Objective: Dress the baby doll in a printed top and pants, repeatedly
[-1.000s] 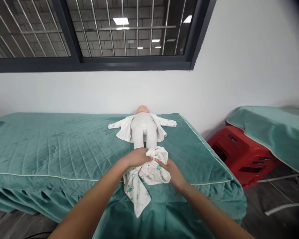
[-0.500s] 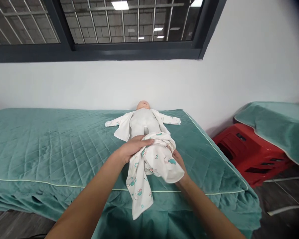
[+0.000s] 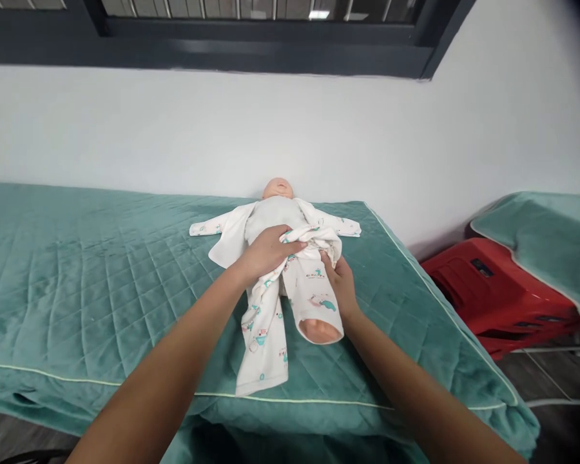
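A baby doll [image 3: 276,188] lies on its back, its head toward the wall and its arms spread in an open white patterned jacket [image 3: 230,240]. Both my hands grip the bunched waist of white printed baby trousers [image 3: 314,290]. One trouser leg surrounds the doll's leg on the right, and the foot shows inside the cuff. The other trouser leg lies flat on the left. My left hand [image 3: 269,250] is closed on the waistband at its left side. My right hand [image 3: 339,280] holds the right side, its fingertips partly hidden by the fabric.
A green quilted cover [image 3: 125,277] with pale piping spreads over the bed, which meets a white wall [image 3: 183,129] below a dark window frame [image 3: 261,55]. On the right, a red plastic stool-like object [image 3: 502,290] lies under another green cover [image 3: 551,251].
The trousers have moved up the doll's right-hand-side leg, and the foot now shows at the cuff. Both hands have shifted toward the doll's body. The view has tilted down.
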Available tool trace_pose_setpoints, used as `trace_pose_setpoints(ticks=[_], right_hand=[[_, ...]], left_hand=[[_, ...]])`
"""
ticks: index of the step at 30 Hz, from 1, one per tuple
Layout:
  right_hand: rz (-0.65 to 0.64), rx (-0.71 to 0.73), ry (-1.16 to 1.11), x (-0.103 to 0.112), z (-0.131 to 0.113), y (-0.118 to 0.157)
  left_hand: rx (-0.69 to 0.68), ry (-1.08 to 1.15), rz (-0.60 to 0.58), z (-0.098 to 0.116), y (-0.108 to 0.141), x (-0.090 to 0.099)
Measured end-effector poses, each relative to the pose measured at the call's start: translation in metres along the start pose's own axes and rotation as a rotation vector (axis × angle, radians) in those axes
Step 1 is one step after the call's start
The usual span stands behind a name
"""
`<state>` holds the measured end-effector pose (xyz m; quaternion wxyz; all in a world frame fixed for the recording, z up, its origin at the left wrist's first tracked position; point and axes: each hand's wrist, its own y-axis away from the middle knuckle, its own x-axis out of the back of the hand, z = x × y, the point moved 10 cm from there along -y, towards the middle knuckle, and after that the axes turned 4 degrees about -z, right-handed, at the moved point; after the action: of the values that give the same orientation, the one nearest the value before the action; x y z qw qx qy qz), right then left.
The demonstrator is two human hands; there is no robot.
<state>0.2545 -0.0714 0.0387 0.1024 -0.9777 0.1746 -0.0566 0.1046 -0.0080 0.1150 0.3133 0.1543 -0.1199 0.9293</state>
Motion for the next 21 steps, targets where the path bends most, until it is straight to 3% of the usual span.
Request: trace_pose_setpoints(ticks=[4,6,9,12,16,18,21], right_hand=[[0.065,0.098,0.142,0.001,-0.003,-0.019],[0.06,0.103,0.168,-0.001,0.0,-0.021],[0.044,0.08,0.21,0.0,0.003,-0.016],[-0.013,0.222,0.311,-0.007,-0.022,-0.007],[-0.309,0.398,0.41,-0.049,-0.074,-0.006],[-0.49,0.32,0.493,-0.074,-0.086,-0.016],[-0.797,0.109,0.55,-0.105,-0.082,-0.027]], left_hand=[[-0.026,-0.078,0.098,-0.007,-0.005,0.012],[-0.023,-0.038,0.062,-0.014,-0.003,0.011],[-0.022,0.17,-0.02,-0.029,0.006,0.008],[0.002,0.483,0.044,-0.052,0.016,0.016],[0.015,0.747,0.086,-0.07,0.022,0.019],[0.01,0.797,0.084,-0.071,0.022,0.018],[-0.003,0.818,0.1,-0.072,0.023,0.02]])
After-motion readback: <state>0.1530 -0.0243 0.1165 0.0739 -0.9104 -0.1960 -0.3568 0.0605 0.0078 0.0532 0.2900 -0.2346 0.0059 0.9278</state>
